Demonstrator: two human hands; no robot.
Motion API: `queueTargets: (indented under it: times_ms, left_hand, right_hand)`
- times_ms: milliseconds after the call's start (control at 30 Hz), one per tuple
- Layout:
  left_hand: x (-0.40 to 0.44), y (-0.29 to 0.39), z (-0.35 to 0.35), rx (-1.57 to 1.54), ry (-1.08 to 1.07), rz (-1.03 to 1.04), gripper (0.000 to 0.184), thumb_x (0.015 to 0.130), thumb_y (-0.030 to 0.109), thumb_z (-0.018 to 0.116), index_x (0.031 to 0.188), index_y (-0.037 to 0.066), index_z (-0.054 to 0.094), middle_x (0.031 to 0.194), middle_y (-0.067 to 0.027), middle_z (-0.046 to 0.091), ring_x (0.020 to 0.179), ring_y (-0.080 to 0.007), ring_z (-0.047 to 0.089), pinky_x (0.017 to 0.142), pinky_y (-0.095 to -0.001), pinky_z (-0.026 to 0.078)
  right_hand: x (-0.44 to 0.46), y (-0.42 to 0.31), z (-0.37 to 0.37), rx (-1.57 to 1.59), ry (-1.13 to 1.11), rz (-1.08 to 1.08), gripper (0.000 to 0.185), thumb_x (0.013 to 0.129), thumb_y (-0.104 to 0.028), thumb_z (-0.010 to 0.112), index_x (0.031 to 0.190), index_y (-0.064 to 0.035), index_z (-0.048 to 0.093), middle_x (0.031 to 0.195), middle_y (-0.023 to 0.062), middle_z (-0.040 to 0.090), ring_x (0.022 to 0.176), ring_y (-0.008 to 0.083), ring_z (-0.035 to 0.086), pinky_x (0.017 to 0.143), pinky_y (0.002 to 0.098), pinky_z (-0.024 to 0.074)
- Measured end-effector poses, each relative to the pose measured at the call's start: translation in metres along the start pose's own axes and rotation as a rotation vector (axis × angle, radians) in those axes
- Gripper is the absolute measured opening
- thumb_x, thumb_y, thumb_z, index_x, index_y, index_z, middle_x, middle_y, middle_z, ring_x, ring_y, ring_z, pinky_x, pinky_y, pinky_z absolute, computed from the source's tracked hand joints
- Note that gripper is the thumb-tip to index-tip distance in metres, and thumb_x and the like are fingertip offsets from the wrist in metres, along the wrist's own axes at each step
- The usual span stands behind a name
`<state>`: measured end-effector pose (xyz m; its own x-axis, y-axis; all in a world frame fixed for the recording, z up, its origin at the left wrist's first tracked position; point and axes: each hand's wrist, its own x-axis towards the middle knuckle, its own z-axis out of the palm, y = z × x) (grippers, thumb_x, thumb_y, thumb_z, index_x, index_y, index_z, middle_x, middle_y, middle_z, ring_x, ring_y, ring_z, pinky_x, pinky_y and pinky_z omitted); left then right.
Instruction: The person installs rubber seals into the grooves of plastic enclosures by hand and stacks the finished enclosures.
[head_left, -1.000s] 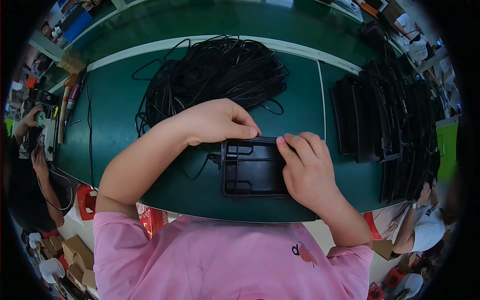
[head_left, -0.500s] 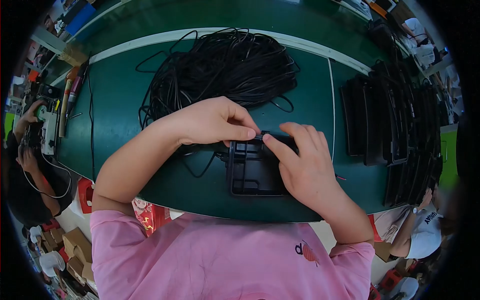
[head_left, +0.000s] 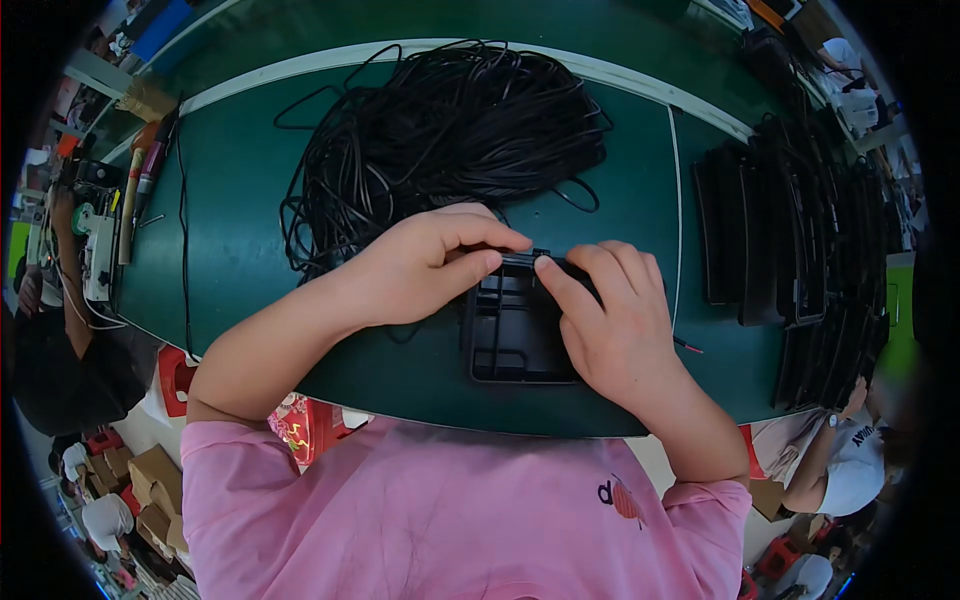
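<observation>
A black plastic housing (head_left: 520, 350) with ribs and an open compartment lies on the green table near its front edge. My right hand (head_left: 620, 315) wraps over its right side, the thumb pressing at the top edge. Thumb and index finger of my left hand (head_left: 430, 262) pinch a thin black cable (head_left: 517, 260) along that top edge. My fingers partly hide the cable and the edge. To the right of my right hand a wire end (head_left: 690, 347) with a red tip sticks out.
A large tangle of black cable (head_left: 460, 130) lies behind my hands. Stacked black housings (head_left: 770, 230) stand at the right. Tools (head_left: 140, 185) and a small machine (head_left: 100, 255) are at the left edge, where a person sits. Another person is at the far right.
My left hand has shifted slightly right, its fingers now along the housing's top edge with more cable showing there. My right hand keeps its hold. The person at left has raised an arm.
</observation>
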<state>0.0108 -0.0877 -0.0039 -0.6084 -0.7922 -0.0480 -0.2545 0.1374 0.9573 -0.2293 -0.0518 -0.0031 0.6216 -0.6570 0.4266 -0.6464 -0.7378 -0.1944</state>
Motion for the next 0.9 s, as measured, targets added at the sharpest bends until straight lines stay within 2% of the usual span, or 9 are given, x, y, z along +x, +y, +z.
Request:
queueTargets:
  times_ms: [67, 200, 300, 367, 533, 633, 700, 833, 900]
  left_hand:
    - [-0.003, 0.001, 0.004, 0.108, 0.033, 0.088, 0.024, 0.095, 0.004, 0.056, 0.117, 0.002, 0.065, 0.102, -0.0047, 0.061, 0.092, -0.0116, 0.058, 0.079, -0.0258, 0.048]
    - [-0.007, 0.003, 0.009, 0.013, 0.113, -0.002, 0.025, 0.095, 0.003, 0.056, 0.119, 0.001, 0.064, 0.103, -0.0067, 0.061, 0.093, -0.0135, 0.059, 0.08, -0.0253, 0.047]
    - [-0.006, 0.006, 0.004, 0.111, 0.08, 0.033, 0.026, 0.096, 0.005, 0.056, 0.12, 0.002, 0.063, 0.102, -0.006, 0.061, 0.091, -0.0123, 0.058, 0.079, -0.025, 0.048]
    - [-0.006, 0.009, 0.002, 0.066, 0.08, -0.148, 0.026, 0.096, 0.007, 0.056, 0.12, 0.002, 0.063, 0.101, -0.0056, 0.061, 0.087, -0.0117, 0.059, 0.077, -0.0254, 0.048]
    - [0.005, 0.016, 0.0, 0.148, 0.007, -0.2, 0.028, 0.096, 0.019, 0.06, 0.118, 0.0, 0.064, 0.097, -0.0087, 0.066, 0.083, -0.0134, 0.061, 0.073, -0.0284, 0.049]
    - [0.015, 0.023, 0.002, 0.306, -0.107, -0.209, 0.03, 0.093, 0.024, 0.063, 0.109, -0.002, 0.065, 0.086, -0.0164, 0.067, 0.076, -0.0235, 0.064, 0.071, -0.0331, 0.049]
    - [0.02, 0.03, 0.002, 0.355, -0.15, -0.209, 0.029, 0.093, 0.023, 0.064, 0.107, -0.002, 0.065, 0.087, -0.0171, 0.066, 0.076, -0.0267, 0.064, 0.07, -0.0346, 0.049]
    - [0.021, 0.031, 0.007, 0.465, -0.154, -0.091, 0.025, 0.092, 0.022, 0.064, 0.1, -0.001, 0.065, 0.087, -0.0189, 0.064, 0.08, -0.0352, 0.063, 0.07, -0.0394, 0.049]
    - [0.021, 0.028, 0.01, 0.499, -0.127, -0.046, 0.023, 0.091, 0.021, 0.063, 0.098, -0.001, 0.065, 0.087, -0.0193, 0.064, 0.083, -0.0366, 0.063, 0.072, -0.0408, 0.049]
  right_hand:
    - [0.001, 0.0, 0.001, 0.014, 0.006, 0.004, 0.038, 0.074, -0.009, 0.064, 0.113, -0.0064, 0.065, 0.104, 0.0115, 0.056, 0.097, 0.0286, 0.055, 0.079, 0.0402, 0.0426]
    - [-0.002, -0.001, 0.0, -0.014, -0.001, 0.025, 0.041, 0.073, -0.01, 0.065, 0.114, -0.0072, 0.065, 0.105, 0.0127, 0.056, 0.099, 0.0292, 0.054, 0.08, 0.041, 0.043]
    - [-0.009, -0.012, -0.011, 0.02, 0.016, 0.088, 0.044, 0.073, -0.008, 0.064, 0.117, -0.0003, 0.062, 0.117, 0.017, 0.056, 0.107, 0.0331, 0.055, 0.089, 0.044, 0.0453]
    - [-0.02, -0.018, -0.026, -0.012, 0.063, 0.179, 0.045, 0.077, -0.012, 0.068, 0.118, 0.0039, 0.059, 0.12, 0.0176, 0.056, 0.108, 0.0352, 0.055, 0.09, 0.0438, 0.0459]
    - [-0.072, -0.002, -0.05, -0.042, 0.137, 0.334, 0.043, 0.08, -0.015, 0.072, 0.117, 0.0015, 0.061, 0.119, 0.0176, 0.058, 0.105, 0.0359, 0.056, 0.088, 0.0437, 0.0453]
    - [-0.089, 0.0, -0.082, -0.179, 0.336, 0.318, 0.027, 0.083, -0.008, 0.066, 0.108, 0.0014, 0.067, 0.118, 0.0174, 0.059, 0.107, 0.0348, 0.056, 0.092, 0.041, 0.0442]
    - [-0.1, 0.015, -0.095, -0.335, 0.485, 0.44, 0.027, 0.086, -0.007, 0.063, 0.112, 0.0007, 0.066, 0.12, 0.0174, 0.058, 0.11, 0.0333, 0.055, 0.093, 0.0397, 0.0434]
    - [-0.101, 0.035, -0.094, -0.507, 0.541, 0.51, 0.028, 0.088, -0.009, 0.062, 0.115, -0.0008, 0.065, 0.126, 0.0172, 0.054, 0.114, 0.0328, 0.053, 0.095, 0.04, 0.0411]
    - [-0.086, 0.018, -0.1, -0.365, 0.323, 0.354, 0.036, 0.083, -0.015, 0.069, 0.116, -0.0028, 0.065, 0.124, 0.0156, 0.056, 0.114, 0.0334, 0.053, 0.096, 0.0428, 0.0398]
